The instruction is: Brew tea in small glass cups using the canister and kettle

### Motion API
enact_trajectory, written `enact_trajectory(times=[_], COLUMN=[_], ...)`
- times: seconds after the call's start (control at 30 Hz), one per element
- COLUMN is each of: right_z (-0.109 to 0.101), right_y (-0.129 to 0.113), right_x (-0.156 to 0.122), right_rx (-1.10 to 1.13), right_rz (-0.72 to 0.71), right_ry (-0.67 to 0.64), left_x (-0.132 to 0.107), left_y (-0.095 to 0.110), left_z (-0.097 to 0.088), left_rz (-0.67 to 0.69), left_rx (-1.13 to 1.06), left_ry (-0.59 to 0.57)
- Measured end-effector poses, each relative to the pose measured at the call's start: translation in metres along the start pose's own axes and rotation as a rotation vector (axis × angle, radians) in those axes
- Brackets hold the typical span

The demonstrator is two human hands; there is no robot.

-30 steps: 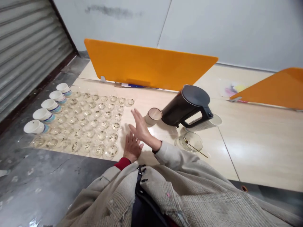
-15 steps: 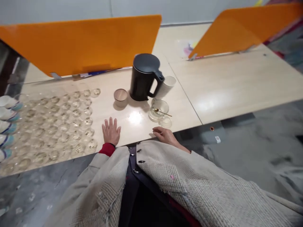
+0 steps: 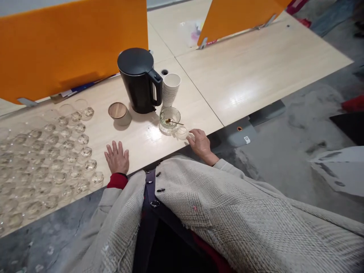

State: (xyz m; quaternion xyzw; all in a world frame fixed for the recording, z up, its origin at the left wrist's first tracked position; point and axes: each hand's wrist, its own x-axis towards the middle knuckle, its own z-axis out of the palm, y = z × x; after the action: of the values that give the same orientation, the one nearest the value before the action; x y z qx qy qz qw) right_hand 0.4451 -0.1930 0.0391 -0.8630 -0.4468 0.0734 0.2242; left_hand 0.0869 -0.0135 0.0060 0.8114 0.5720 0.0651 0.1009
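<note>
My left hand [image 3: 117, 159] lies flat on the table near its front edge, fingers spread and holding nothing. My right hand [image 3: 200, 145] is at the edge further right, thumb and forefinger curled but apart. Their tips are at the side of a small clear plastic cup [image 3: 182, 132]; I cannot tell whether they press on it. Just beyond stands a ribbed glass bowl [image 3: 165, 128] with a gold spoon [image 3: 175, 122] resting in it. Behind the bowl are a white ridged paper cup [image 3: 171, 91] and a black electric kettle [image 3: 137, 85].
A round container with a wooden-looking top [image 3: 118, 110] stands left of the kettle. Rows of small clear cups [image 3: 68, 153] with dark bits inside fill the table's left side. Orange dividers [image 3: 74, 45] rise at the back. A seam [image 3: 199, 91] crosses the table.
The view has swung to the right and tilted. My right hand has moved from the table edge to the small clear cup, its fingers now more apart. My left hand stays flat.
</note>
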Motion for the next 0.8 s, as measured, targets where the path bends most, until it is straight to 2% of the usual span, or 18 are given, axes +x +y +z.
enact_trajectory(times=[0.2, 0.3, 0.4, 0.53, 0.67, 0.8], right_z=[0.003, -0.001, -0.005, -0.014, -0.026, -0.021], right_y=[0.001, -0.004, -0.008, -0.01, -0.022, -0.062], right_x=[0.005, 0.008, 0.011, 0.001, -0.021, -0.024], right_rx=[-0.053, -0.128, -0.215, -0.25, -0.229, -0.143], right_rz=[0.017, -0.051, -0.042, -0.054, -0.213, -0.462], right_ry=[0.128, 0.06, -0.046, -0.06, -0.05, -0.125], left_x=[-0.001, -0.001, -0.002, -0.004, -0.005, -0.006], left_y=[-0.002, -0.002, -0.002, -0.002, -0.003, -0.003], left_z=[0.002, 0.002, 0.001, 0.003, 0.006, 0.008], left_rz=[0.015, 0.011, 0.003, -0.005, -0.01, -0.006], left_rx=[0.001, 0.007, 0.009, -0.008, -0.027, -0.044], left_ry=[0.022, 0.016, -0.008, -0.02, -0.02, -0.024])
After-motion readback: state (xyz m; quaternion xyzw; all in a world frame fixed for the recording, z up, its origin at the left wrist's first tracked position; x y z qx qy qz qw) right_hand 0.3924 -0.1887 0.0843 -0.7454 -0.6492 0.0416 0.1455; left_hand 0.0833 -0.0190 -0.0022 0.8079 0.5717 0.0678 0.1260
